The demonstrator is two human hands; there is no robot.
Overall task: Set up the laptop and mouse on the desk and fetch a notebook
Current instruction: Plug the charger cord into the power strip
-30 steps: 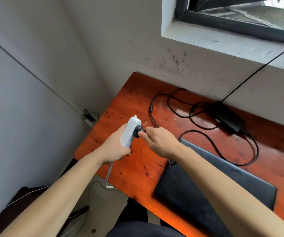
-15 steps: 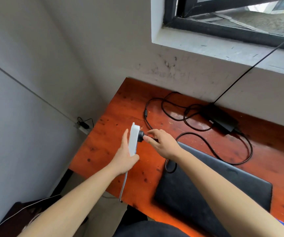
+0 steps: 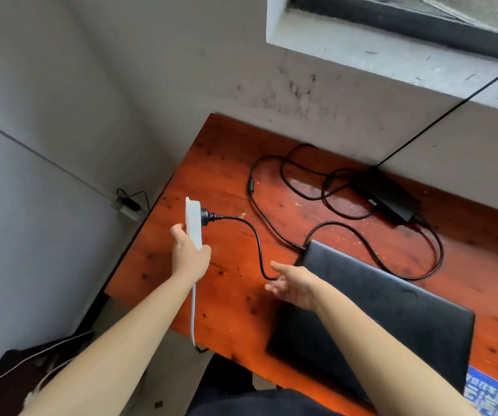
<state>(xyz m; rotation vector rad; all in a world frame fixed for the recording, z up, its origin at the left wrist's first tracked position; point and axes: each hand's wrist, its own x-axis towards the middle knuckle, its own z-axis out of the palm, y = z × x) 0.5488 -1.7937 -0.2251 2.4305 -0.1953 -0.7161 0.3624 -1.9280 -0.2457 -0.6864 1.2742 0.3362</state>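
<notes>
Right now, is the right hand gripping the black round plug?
No: the right hand is open, apart from the black round plug in the white power strip.

Laptop (image 3: pixel 392 295) part-hidden; blue item (image 3: pixel 494 394) edge-cropped

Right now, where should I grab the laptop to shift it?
Probably its left edge near the front corner, from the left with the right hand: the laptop lies flat, closed, and the cable plugs in at its far-left corner.
</notes>
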